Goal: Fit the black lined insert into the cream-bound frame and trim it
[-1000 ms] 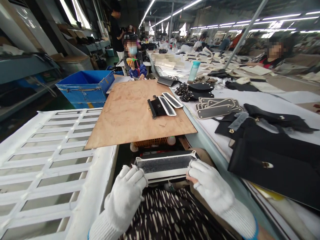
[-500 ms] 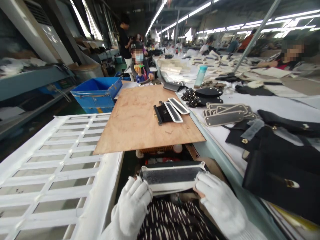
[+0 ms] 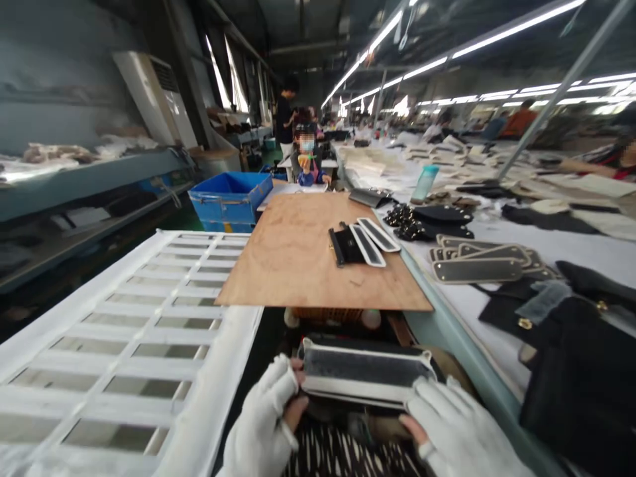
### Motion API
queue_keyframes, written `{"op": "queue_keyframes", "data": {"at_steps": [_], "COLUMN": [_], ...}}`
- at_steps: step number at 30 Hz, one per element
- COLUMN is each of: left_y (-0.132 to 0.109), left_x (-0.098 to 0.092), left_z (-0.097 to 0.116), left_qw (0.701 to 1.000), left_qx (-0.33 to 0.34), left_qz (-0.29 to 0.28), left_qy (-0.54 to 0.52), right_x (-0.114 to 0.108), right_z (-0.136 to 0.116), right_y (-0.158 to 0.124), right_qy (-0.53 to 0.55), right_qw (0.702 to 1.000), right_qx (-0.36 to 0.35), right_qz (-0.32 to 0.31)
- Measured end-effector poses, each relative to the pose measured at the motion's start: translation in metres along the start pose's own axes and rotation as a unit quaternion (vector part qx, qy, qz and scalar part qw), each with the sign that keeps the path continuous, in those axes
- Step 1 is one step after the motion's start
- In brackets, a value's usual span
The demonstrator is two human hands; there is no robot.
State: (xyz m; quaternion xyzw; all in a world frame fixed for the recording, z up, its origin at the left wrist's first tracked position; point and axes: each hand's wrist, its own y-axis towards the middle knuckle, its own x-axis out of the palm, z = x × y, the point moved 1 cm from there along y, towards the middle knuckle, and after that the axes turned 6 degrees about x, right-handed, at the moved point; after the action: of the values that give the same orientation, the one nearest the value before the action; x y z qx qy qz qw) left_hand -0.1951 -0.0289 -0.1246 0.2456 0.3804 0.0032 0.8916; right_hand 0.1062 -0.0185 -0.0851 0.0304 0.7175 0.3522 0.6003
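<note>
Far left: a wall-side tabletop [image 3: 74,184] carries pale crumpled bundles [image 3: 54,154]. Nearer to you, a white slatted rack [image 3: 203,411] runs along your left side; behind it stands a blue bin [image 3: 223,211], tape on its wall.

Your left hand [image 3: 265,424], in a white glove with bare fingertips, grips the left end of a dark, white-edged bag panel [image 3: 362,371]. The panel lies crosswise over your lap, just short of the plywood board [image 3: 283,245]. The board bridges the gap ahead and partly covers an orange basket [image 3: 328,315]. A masked co-worker [image 3: 311,169] sits beyond its far edge.

On the board's right: a black purse piece [image 3: 348,248], touching one of two white-rimmed strips [image 3: 368,246]. Small light mark on the black piece, too small to read.

Your right hand [image 3: 457,424], gloved alike, grasps the panel's right end, thumb at the near edge.

Right-hand tabletop [image 3: 491,344]: turquoise-capped bottle [image 3: 424,184], studded black straps [image 3: 437,218], overlapping tan-edged strips [image 3: 477,269], then black bags [image 3: 576,377] under clear plastic wrap [image 3: 544,299], crowding the near edge.
</note>
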Motion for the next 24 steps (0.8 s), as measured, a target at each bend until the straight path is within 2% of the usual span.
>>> {"op": "queue_keyframes", "data": {"at_steps": [2, 4, 6, 8, 10, 12, 14, 19, 21, 23, 24], "left_y": [0.005, 0.014, 0.025, 0.034, 0.041, 0.045, 0.046, 0.039, 0.036, 0.037, 0.040], "left_x": [-0.001, 0.003, 0.013, 0.026, 0.038, 0.045, 0.049, 0.050, 0.048, 0.045, 0.042], "left_z": [0.000, -0.002, -0.008, -0.014, -0.019, -0.021, -0.022, -0.019, -0.015, -0.011, -0.009], "left_qw": [0.978, 0.933, 0.891, 0.851, 0.823, 0.819, 0.830, 0.842, 0.838, 0.836, 0.845], "left_qx": [-0.168, -0.274, -0.308, -0.314, -0.314, -0.310, -0.305, -0.329, -0.354, -0.369, -0.357], "left_qz": [0.042, 0.068, 0.059, 0.026, -0.008, -0.024, -0.029, -0.025, -0.009, 0.001, 0.003], "left_qy": [-0.116, -0.223, -0.329, -0.421, -0.474, -0.483, -0.466, -0.426, -0.416, -0.407, -0.397], "right_x": [-0.004, 0.000, 0.010, 0.022, 0.033, 0.042, 0.048, 0.055, 0.057, 0.064, 0.070], "right_z": [-0.012, -0.023, -0.033, -0.046, -0.058, -0.068, -0.073, -0.074, -0.070, -0.064, -0.058], "right_y": [0.003, 0.009, 0.015, 0.020, 0.024, 0.026, 0.028, 0.022, 0.017, 0.018, 0.024], "right_qy": [-0.002, 0.016, 0.043, 0.052, 0.036, 0.013, -0.003, 0.002, 0.001, -0.011, -0.025], "right_qw": [1.000, 0.999, 0.998, 0.998, 0.999, 0.999, 0.999, 0.998, 1.000, 0.998, 0.995], "right_qx": [0.017, 0.028, 0.034, 0.024, 0.006, -0.005, -0.006, 0.000, -0.015, -0.048, -0.065], "right_qz": [-0.016, -0.028, -0.023, -0.016, -0.018, -0.033, -0.048, -0.055, -0.023, 0.043, 0.078]}}
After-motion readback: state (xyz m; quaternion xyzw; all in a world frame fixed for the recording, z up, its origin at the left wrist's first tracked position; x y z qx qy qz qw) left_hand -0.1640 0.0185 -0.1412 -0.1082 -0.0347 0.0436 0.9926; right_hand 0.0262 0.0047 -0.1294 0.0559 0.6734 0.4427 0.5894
